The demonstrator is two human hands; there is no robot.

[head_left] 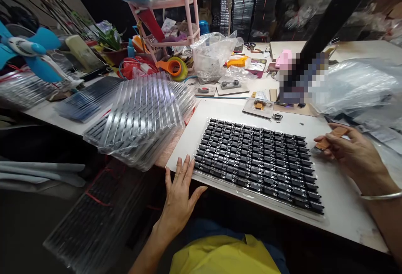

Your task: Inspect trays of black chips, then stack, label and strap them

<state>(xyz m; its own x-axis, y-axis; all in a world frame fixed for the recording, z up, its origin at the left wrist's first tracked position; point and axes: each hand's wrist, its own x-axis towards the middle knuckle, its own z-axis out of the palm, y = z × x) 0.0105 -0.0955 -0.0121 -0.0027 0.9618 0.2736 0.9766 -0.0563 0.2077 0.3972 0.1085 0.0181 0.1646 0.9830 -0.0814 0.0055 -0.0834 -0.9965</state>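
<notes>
Yellow garment (224, 255) at the bottom edge, person's own. Left hand (179, 192) lies flat and open on the near edge of the white board (342, 198), fingers spread, holding nothing, fingertips just beside the near-left corner of the chip tray (256, 163). Tray is clear plastic, packed with rows of black IC chips, sitting mid-board, long side roughly parallel to the near edge. Right hand (348, 150) at the tray's right end, fingers pinched closed on a small brown flat piece (329, 139); can't tell what it is. Silver bangle (380, 196) on that wrist. Left of the board: fanned stack of clear plastic trays (144, 115), tilted, overhanging the table edge. Beyond the chip tray: small boards with components (259, 107), blurred patch, crumpled clear bag (361, 85) at right. Far edge: pink rack (176, 19), orange tape dispenser (172, 67), another clear bag (213, 54), scissors (251, 48). Blue fan (29, 52) far left.
</notes>
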